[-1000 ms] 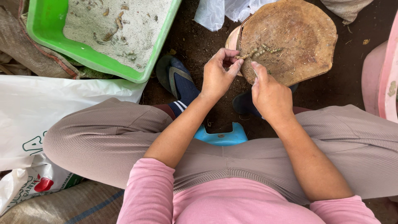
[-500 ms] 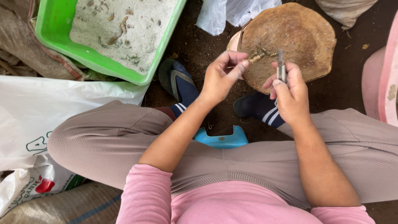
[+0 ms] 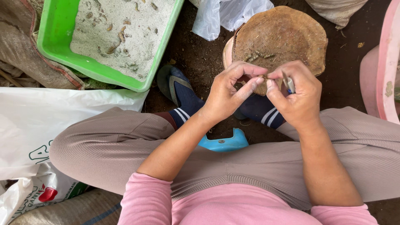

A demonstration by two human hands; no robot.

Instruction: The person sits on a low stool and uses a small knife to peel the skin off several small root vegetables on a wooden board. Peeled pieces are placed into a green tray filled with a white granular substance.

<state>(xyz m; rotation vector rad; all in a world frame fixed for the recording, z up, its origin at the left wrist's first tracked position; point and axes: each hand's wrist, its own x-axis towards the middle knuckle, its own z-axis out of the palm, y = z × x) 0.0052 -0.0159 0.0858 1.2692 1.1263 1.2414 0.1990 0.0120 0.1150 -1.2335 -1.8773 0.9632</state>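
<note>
Both hands meet over the near edge of the round brown wooden block (image 3: pixel 287 33) — left hand (image 3: pixel 227 93) pinches a small brown piece (image 3: pixel 263 78), right hand (image 3: pixel 298 98) clasps a thin grey blade (image 3: pixel 288 83) beside it.

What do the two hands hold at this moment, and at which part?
The right hand grips a small blade tool by its handle. The left hand pinches a small brown piece at its end; what it is cannot be told.

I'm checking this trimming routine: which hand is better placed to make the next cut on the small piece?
Probably the right hand: it grips the small blade, tip beside the small piece. The left hand only pinches that piece in its fingers over the round wooden block.
</note>
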